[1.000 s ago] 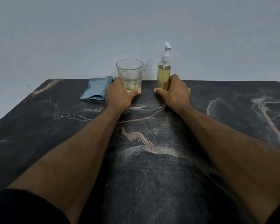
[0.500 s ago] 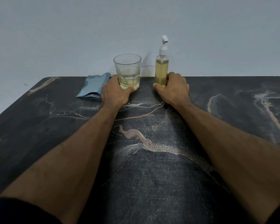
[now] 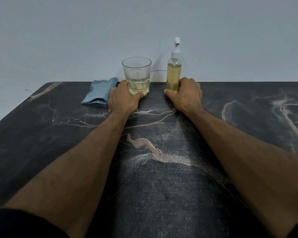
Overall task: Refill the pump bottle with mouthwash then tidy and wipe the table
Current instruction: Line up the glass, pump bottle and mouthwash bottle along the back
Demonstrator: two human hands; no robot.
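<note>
- Bench (image 3: 162,186): dark, marble-veined.
- Left hand (image 3: 123,99): fingers curled round glass (image 3: 136,74), little yellow liquid left.
- Right hand (image 3: 186,96): gripped bottle (image 3: 173,74) base; nearly full, pump on.
- Cloth (image 3: 99,93): folded, left of glass.
- Advice: slide both upright, low grips, before wiping.

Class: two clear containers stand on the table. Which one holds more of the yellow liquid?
The pump bottle, gripped by the right hand, is nearly full to its shoulder. The glass in the left hand has only a shallow layer.
</note>
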